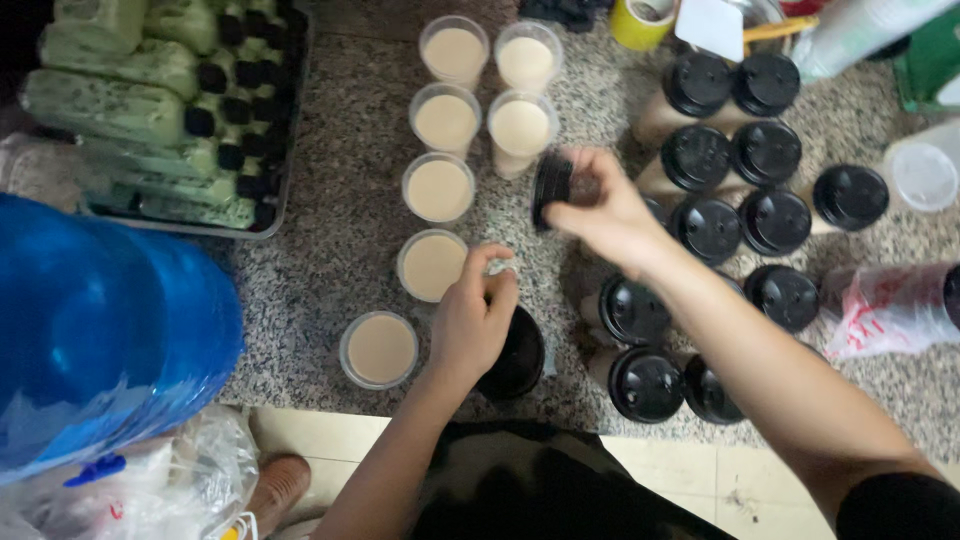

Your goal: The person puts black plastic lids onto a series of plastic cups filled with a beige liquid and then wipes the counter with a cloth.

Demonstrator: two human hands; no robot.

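Near edge of the granite counter (330, 255): my left hand (470, 325) sat on a cup with a black lid (515, 355), fingers curled down over the lid top, thumb and forefinger pinched near the rim. Whether they actually gripped or only pressed, I couldn't tell.

Just beyond, right hand (605, 215) held a small stack of black lids (552, 187) on edge, fingers closed round it, hovering above the counter betw. the open cups and the lidded ones.

Handling, my judgement: lids are thin plastic, light, a bit springy; best taken by the rim, pressed on evenly round the edge. Cups look thin-walled, full to near the brim w/ a pale tan drink, so squeeze low and gently or they'd slop.

Left of hands: seven open cups (432, 265) in a loose line running away from me, nearest by the counter edge. Right: approx. a dozen lidded cups (705, 228) clustered close.

Far left: a tray of green blocks (110, 105) w/ dark pieces. Big blue water jug (100, 320) near left, off the counter.
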